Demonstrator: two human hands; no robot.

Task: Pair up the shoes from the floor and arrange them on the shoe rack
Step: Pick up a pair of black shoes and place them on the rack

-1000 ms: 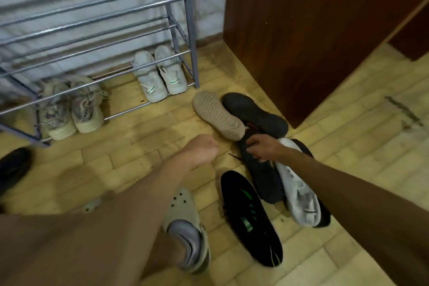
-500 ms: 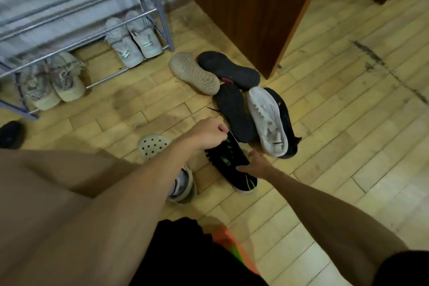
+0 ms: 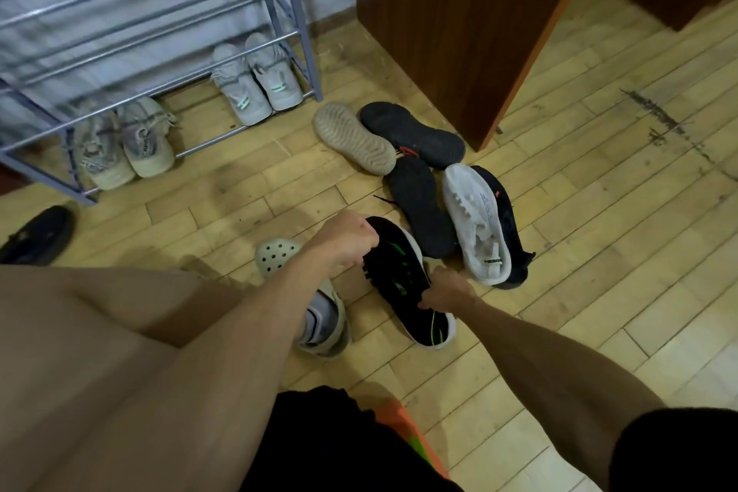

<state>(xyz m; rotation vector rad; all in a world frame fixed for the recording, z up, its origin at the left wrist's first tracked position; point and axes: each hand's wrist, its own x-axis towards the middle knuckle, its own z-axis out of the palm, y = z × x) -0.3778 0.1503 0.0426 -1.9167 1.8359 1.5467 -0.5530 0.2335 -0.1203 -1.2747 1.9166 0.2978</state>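
A black shoe with green stripes and a white sole lies on the wooden floor in front of me. My left hand grips its far end and my right hand grips its near side. Behind it lie several loose shoes: a beige one sole-up, two dark ones sole-up, a white one and a black one partly under it. The grey metal shoe rack at the upper left holds two pale pairs on its bottom level.
A dark wooden cabinet stands right of the rack, close behind the pile. A lone dark shoe lies at the far left. My foot in a pale clog rests left of the held shoe. Open floor stretches to the right.
Both hands left the pile and came down onto the black-and-green shoe, closing on its two ends. My view has pulled back and tilted down.
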